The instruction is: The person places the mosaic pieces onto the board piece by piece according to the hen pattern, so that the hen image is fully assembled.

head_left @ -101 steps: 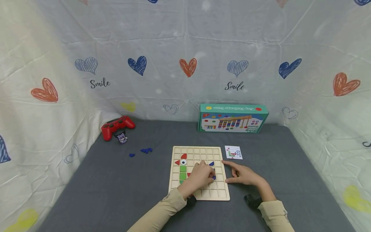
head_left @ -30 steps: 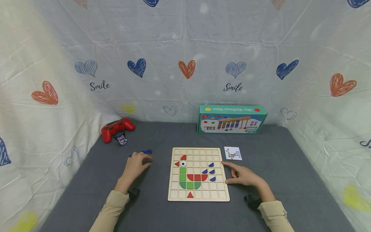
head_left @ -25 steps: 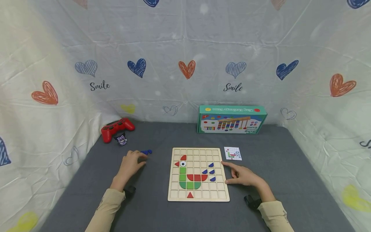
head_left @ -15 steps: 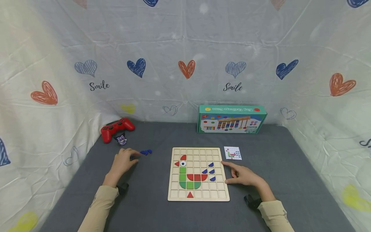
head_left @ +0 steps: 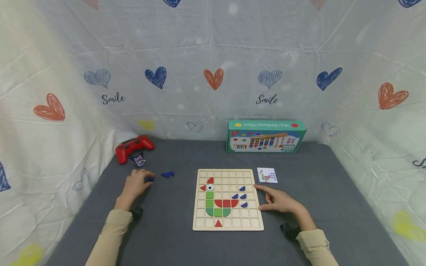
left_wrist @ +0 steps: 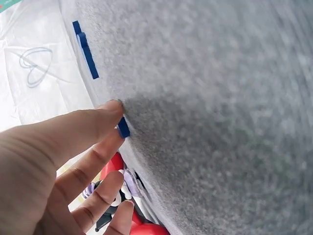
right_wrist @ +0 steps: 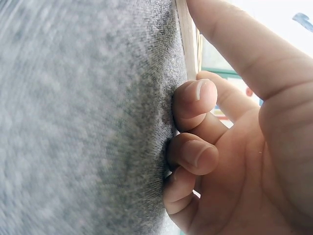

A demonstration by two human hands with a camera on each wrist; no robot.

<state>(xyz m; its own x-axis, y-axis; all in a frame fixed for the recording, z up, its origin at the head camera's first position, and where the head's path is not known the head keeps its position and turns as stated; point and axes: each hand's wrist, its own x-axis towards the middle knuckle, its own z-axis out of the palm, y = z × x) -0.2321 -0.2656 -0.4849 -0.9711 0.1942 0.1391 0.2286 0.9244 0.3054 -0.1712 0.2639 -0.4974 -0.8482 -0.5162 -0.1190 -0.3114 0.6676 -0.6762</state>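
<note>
My left hand (head_left: 134, 184) is low over the table at the left. Its thumb and index finger stand either side of a small blue puzzle piece (left_wrist: 123, 127), fingertips right at its edge, a gap still between them. A pale wooden grid board (head_left: 229, 227) lies mid-table. It bears red, green and blue pieces and a white eye piece (head_left: 210, 187), arranged like a bird. Against the board's right edge rest the straight index finger and thumb of my right hand (head_left: 281, 200); its other fingers are curled, as the right wrist view shows.
More blue pieces (head_left: 167, 174) lie right of my left hand. Behind it are a red game controller (head_left: 134, 147) and a small purple-and-black figure (head_left: 139, 160). A printed pattern card (head_left: 267, 175) lies beyond the board's right corner, and a green game box (head_left: 266, 136) stands at the back.
My left hand has left the board and moved left, past the group of blue pieces, to the single blue piece. The right hand stays at the board's edge.
</note>
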